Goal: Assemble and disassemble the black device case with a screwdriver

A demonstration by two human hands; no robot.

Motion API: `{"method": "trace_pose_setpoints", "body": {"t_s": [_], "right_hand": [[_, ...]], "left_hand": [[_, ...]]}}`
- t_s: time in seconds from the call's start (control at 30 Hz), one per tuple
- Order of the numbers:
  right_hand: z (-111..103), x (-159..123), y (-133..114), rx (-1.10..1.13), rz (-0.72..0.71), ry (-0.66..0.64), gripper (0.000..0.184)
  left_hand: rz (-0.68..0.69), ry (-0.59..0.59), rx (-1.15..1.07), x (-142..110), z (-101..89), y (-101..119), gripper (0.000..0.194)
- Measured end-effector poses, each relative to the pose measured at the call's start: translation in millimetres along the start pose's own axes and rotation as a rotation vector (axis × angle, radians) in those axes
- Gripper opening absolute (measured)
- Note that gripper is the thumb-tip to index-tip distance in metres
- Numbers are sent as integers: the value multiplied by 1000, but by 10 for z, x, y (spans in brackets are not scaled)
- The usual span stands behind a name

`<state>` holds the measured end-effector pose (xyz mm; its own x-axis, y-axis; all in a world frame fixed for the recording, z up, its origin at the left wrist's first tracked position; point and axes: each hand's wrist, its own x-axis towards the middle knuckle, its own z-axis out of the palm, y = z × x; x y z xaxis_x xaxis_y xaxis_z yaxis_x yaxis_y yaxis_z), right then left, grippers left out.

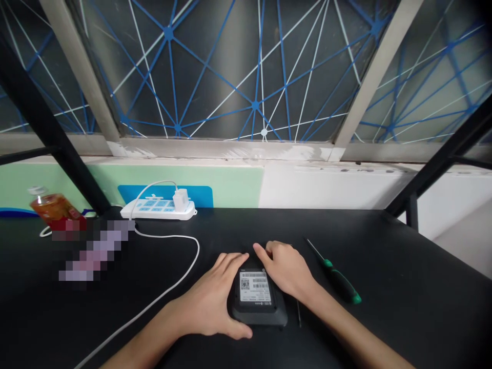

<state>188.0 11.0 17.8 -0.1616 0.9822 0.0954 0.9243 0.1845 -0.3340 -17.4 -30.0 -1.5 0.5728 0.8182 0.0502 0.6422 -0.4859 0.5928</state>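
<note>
A black boxy device (pixel 279 313) lies on the dark table, its white label (pixel 255 287) with a QR code and barcodes facing up. My left hand (pixel 209 292) grips its left side, thumb at the near edge and fingers at the far end. At the device's upper right corner is my right hand (pixel 286 266), fingers curled in and thumb stretched towards the far edge. What those fingers hold, if anything, is hidden. A thin dark rod (pixel 299 313) shows below my right wrist; I cannot tell whether it is held. To the right lies a green and black screwdriver (pixel 340 279).
A white power strip (pixel 157 209) with a plugged-in charger (pixel 180 200) stands at the back; its white cable (pixel 169 292) runs across the left side. A bottle (pixel 57 207) and a blurred-out item (pixel 96 253) are at the left. Black frame posts (pixel 415 179) flank the table.
</note>
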Motion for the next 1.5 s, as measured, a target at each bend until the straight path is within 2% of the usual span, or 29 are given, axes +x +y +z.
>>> {"method": "trace_pose_setpoints", "body": {"t_s": [0.1, 0.3, 0.37, 0.43, 0.53, 0.63, 0.73, 0.8, 1.1, 1.5], "right_hand": [[-5, -26, 65, 87, -28, 45, 47], [-60, -67, 159, 203, -118, 47, 37], [-89, -100, 190, 256, -181, 32, 30], [-115, -146, 241, 318, -319, -21, 25], [-139, -224, 357, 301, -533, -112, 51], [-156, -288, 469, 253, -609, -189, 85], [-181, -330, 516, 213, -624, -263, 106], [-196, -349, 509, 197, -618, -295, 110], [-186, -382, 472, 245, -562, -298, 110], [-182, -403, 451, 240, -524, -317, 111]], "left_hand": [[-17, 18, -28, -15, -15, 17, 122], [-11, 35, -87, -9, -61, 45, 118], [2, 34, -113, -8, -65, 47, 115], [12, 36, -131, -12, -58, 43, 113], [36, 59, -132, -19, -35, 25, 112], [59, 79, -109, -20, -17, -2, 113], [77, 81, -91, -17, -14, -15, 111], [84, 76, -76, -19, -17, -7, 109], [62, 72, -43, -54, -26, 76, 104], [106, 86, 34, -92, -62, 87, 103]]}}
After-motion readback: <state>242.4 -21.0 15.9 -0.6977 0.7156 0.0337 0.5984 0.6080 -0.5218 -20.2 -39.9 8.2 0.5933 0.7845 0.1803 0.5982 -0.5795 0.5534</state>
